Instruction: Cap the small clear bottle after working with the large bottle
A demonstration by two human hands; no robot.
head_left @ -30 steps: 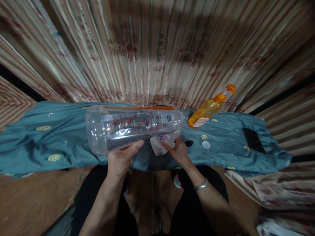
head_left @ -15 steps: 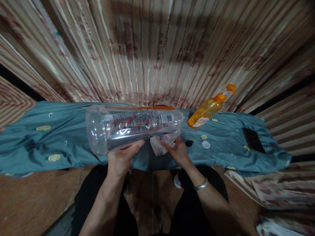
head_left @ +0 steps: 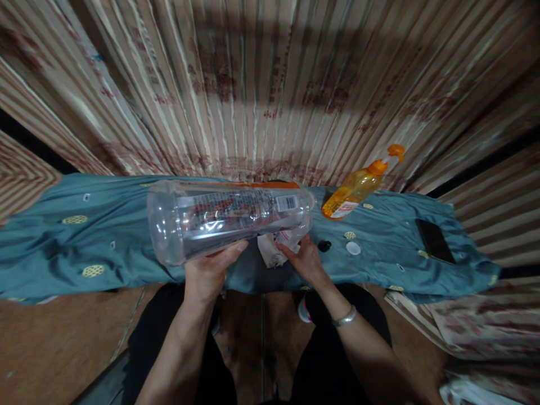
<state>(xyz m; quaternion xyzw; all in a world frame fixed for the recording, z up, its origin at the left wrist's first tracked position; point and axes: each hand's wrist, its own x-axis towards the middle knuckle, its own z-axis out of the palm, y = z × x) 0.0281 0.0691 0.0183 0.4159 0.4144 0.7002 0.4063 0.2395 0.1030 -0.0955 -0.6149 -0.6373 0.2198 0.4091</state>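
A large clear plastic bottle (head_left: pixel 219 216) with a printed label lies sideways in the air above the teal cloth (head_left: pixel 84 242). My left hand (head_left: pixel 208 273) grips its underside near the base, thumb along the wall. My right hand (head_left: pixel 304 260) is closed on a crumpled white tissue (head_left: pixel 272 250) just under the bottle's neck end. A metal bracelet sits on my right wrist.
An orange pump bottle (head_left: pixel 356 188) stands on the cloth at the right. A black cap (head_left: pixel 324 245) and a white cap (head_left: pixel 353 248) lie near my right hand. A dark phone (head_left: pixel 434 241) rests at the far right. Striped curtains hang behind.
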